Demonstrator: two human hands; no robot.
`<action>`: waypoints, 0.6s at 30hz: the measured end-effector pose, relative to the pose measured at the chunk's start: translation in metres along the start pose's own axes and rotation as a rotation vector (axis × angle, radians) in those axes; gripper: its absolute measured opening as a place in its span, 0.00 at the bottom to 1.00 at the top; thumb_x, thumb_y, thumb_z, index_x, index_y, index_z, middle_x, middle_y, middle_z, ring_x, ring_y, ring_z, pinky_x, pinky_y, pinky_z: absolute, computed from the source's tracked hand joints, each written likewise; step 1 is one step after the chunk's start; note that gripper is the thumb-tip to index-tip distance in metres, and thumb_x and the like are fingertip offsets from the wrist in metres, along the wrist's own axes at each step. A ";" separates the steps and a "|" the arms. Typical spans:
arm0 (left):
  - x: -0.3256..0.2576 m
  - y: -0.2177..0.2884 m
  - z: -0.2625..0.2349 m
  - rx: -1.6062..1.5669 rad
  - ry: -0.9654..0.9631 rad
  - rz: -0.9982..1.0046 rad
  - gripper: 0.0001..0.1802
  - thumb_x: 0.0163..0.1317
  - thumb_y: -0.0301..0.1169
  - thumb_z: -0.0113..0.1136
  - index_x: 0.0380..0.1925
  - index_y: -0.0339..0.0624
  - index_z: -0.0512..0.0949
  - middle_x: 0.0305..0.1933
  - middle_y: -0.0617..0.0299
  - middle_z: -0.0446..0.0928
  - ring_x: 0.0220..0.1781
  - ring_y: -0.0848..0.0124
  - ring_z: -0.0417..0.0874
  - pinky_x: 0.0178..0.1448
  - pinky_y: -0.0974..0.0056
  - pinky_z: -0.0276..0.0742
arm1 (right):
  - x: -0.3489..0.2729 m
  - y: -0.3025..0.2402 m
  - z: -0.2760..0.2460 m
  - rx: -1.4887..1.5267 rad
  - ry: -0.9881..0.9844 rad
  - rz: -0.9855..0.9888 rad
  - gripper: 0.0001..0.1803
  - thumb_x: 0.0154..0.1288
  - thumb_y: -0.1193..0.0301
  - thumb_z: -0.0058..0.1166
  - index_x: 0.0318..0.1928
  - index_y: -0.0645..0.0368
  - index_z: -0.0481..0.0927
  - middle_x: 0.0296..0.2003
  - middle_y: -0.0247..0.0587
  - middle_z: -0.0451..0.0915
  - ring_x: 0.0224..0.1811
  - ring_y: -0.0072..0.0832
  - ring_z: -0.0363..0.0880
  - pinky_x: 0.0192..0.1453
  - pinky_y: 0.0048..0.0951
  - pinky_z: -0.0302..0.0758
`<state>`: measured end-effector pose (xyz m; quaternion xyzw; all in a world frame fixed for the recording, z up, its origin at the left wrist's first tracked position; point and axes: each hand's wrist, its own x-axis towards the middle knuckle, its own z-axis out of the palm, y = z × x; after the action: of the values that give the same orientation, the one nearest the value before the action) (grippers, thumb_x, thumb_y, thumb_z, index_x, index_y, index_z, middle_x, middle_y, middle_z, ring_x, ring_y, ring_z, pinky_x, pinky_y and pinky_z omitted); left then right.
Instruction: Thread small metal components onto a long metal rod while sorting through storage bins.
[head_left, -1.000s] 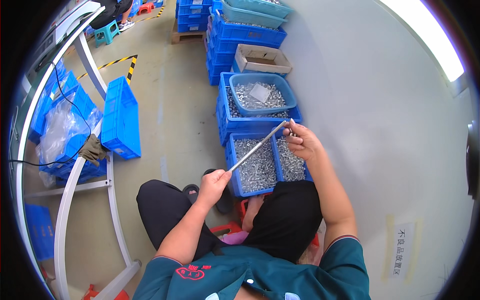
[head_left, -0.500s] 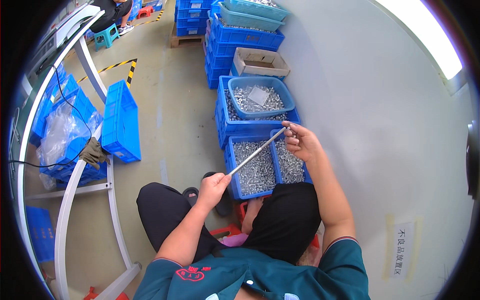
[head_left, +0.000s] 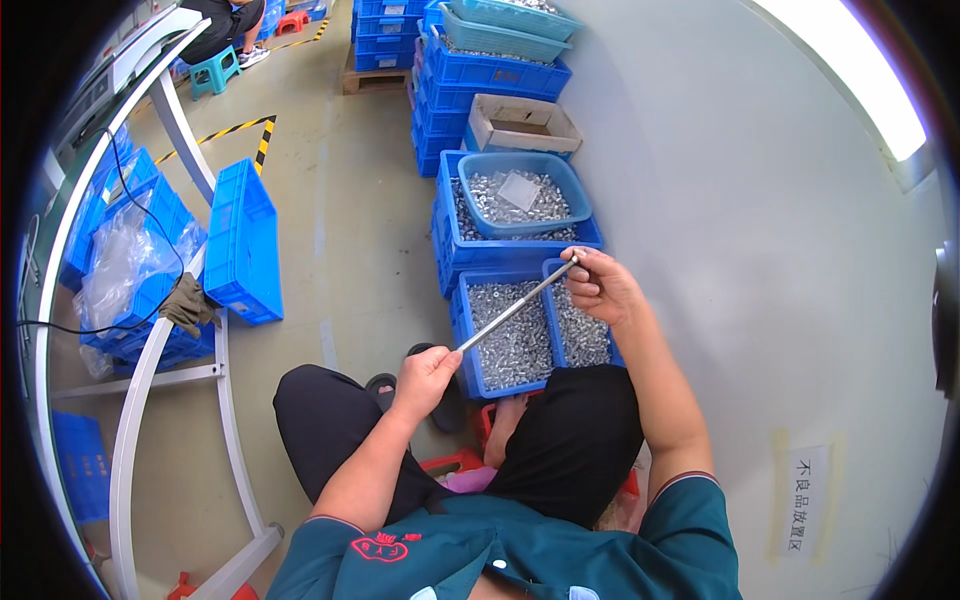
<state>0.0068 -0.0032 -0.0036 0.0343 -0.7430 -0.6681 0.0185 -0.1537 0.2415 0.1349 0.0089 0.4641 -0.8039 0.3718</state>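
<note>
Left hand [head_left: 425, 380]: it is closed around the lower end of a thin metal rod [head_left: 510, 311], the fingers folded together.
Right hand [head_left: 606, 286]: the thumb and forefinger are pressed together on the rod's upper end; whether a small part is also between them, I cannot tell.
Rod: it slants between both hands, above the divided crate [head_left: 459, 312].
Divided crate: blue, both compartments containing small metal parts [head_left: 520, 350].
Basin [head_left: 577, 196]: light blue, behind the divided crate.

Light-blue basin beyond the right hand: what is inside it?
Inside the light-blue basin are small silvery metal pieces, with a whitish square item on top. Pieces below the top layer and under this item cannot be seen.
</note>
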 end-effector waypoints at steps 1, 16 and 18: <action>0.000 0.000 0.000 0.017 0.003 0.003 0.20 0.62 0.38 0.53 0.16 0.36 0.68 0.12 0.66 0.59 0.17 0.79 0.59 0.21 0.66 0.58 | -0.001 -0.001 0.001 -0.062 0.051 -0.004 0.09 0.66 0.68 0.43 0.39 0.60 0.74 0.20 0.30 0.66 0.14 0.13 0.57 0.13 0.13 0.51; 0.004 0.001 0.005 -0.317 -0.095 -0.099 0.20 0.65 0.38 0.50 0.15 0.42 0.67 0.17 0.75 0.61 0.20 0.84 0.57 0.24 0.74 0.53 | 0.000 0.018 0.041 -0.479 0.049 0.021 0.15 0.69 0.63 0.42 0.48 0.60 0.73 0.20 0.28 0.63 0.15 0.13 0.55 0.15 0.15 0.50; 0.005 0.002 0.005 -0.306 -0.083 -0.096 0.20 0.65 0.38 0.51 0.15 0.41 0.67 0.17 0.75 0.61 0.20 0.84 0.57 0.24 0.74 0.53 | 0.004 0.025 0.040 -0.570 0.020 0.214 0.14 0.68 0.66 0.43 0.49 0.60 0.73 0.20 0.27 0.63 0.15 0.13 0.56 0.16 0.14 0.50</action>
<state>0.0018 0.0012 -0.0022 0.0392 -0.6301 -0.7745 -0.0391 -0.1281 0.2021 0.1374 -0.0389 0.6711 -0.5976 0.4371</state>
